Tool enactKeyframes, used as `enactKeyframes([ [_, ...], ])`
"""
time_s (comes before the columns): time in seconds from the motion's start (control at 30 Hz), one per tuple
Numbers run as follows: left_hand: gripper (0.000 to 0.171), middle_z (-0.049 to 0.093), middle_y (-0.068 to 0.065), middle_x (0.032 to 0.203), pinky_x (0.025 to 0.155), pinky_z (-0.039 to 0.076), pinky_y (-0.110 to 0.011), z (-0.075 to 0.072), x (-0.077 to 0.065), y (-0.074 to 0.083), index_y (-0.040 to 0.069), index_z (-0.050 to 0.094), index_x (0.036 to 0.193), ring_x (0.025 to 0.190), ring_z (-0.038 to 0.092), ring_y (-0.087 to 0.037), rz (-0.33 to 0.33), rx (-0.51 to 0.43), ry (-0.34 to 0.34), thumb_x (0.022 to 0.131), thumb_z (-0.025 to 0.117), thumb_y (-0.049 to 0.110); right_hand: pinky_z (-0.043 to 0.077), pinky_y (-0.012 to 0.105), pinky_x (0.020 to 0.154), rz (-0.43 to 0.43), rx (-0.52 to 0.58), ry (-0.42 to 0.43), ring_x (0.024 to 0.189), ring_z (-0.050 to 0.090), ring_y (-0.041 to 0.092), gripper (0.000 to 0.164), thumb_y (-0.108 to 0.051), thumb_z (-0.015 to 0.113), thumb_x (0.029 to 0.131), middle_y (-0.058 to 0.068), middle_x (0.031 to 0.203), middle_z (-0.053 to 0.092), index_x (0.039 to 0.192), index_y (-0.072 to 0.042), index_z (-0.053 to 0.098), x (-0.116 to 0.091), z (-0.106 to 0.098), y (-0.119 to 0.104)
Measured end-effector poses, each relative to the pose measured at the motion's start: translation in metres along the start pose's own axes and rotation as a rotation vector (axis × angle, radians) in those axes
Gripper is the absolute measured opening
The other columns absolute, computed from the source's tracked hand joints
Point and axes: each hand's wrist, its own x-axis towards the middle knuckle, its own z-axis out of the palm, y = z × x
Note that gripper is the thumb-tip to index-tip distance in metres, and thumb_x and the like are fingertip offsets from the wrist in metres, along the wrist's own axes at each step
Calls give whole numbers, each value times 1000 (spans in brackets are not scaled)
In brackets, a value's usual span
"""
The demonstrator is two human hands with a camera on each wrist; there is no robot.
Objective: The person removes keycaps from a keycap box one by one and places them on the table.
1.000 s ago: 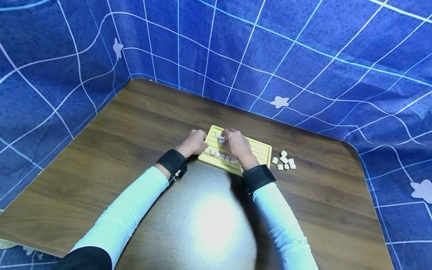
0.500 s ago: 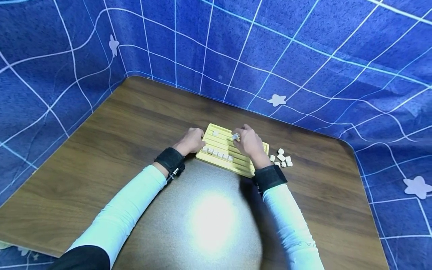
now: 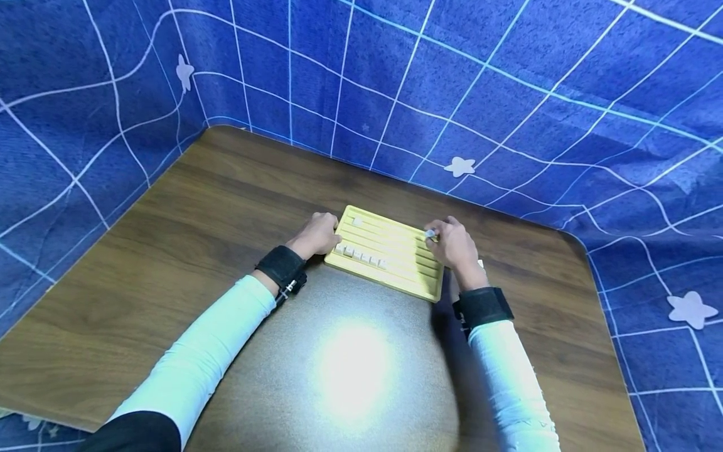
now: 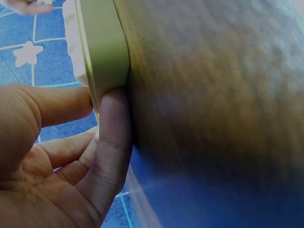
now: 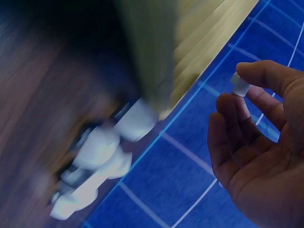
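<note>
My left hand point(image 3: 315, 236) grips the left edge of a yellow ridged tray point(image 3: 412, 284). In the left wrist view, the thumb lies on the rim and a finger on the outer wall point(image 4: 109, 52). Between thumb and fingertips, my right hand point(image 3: 456, 246) pinches a small white keycap point(image 5: 241, 86) near the tray's upper right corner. Several white keycaps point(image 3: 365, 258) stand in a row along the tray's lower left ridge. One more keycap point(image 3: 357, 221) sits alone at the upper left.
Loose white keycaps point(image 5: 97, 148) lie on the table right of the tray, blurred in the right wrist view and mostly hidden behind my right hand in the head view. The wooden table point(image 3: 248, 182) meets a blue patterned cloth point(image 3: 316, 75) at the back and sides.
My right hand has moved right across the tray, carrying the keycap away from the left side; one keycap stays at the upper left. The left hand keeps its grip on the tray.
</note>
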Motion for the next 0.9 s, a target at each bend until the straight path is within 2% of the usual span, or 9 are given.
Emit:
enactKeyframes([
  [0.2,19,63,-12,103,80,45,-34,-1,0,-1,2,65,105,91,54,-24,8,-2,0,95,61,19,53,50,75,13,21,33,91,62,34,29,-12,62,86,20,104,61,113,-4,69,-12,-2,27],
  [0.43,18,64,-11,101,80,46,-34,-2,1,-3,2,66,103,90,55,-24,24,-5,12,95,61,18,51,48,73,51,10,40,87,59,33,29,-13,66,85,18,96,60,112,-4,68,-19,1,48],
  [0.57,19,63,-11,101,80,45,-34,-1,2,-3,2,65,104,91,55,-24,19,-5,5,95,61,18,50,47,70,68,10,15,85,58,32,29,-11,65,84,16,91,60,112,-3,68,-22,4,53],
  [0.8,20,62,-10,98,75,44,-31,0,1,-1,2,65,108,89,55,-23,-12,-37,-5,95,61,17,51,49,77,143,-1,-64,92,62,34,34,-13,64,86,19,102,63,119,-6,67,-22,6,59],
  [0.9,21,62,-10,99,74,44,-31,0,1,-1,2,65,109,88,56,-23,-17,-51,-12,95,61,17,51,51,80,143,-12,-78,97,63,35,35,-14,65,86,19,103,66,120,-8,66,-22,6,61],
])
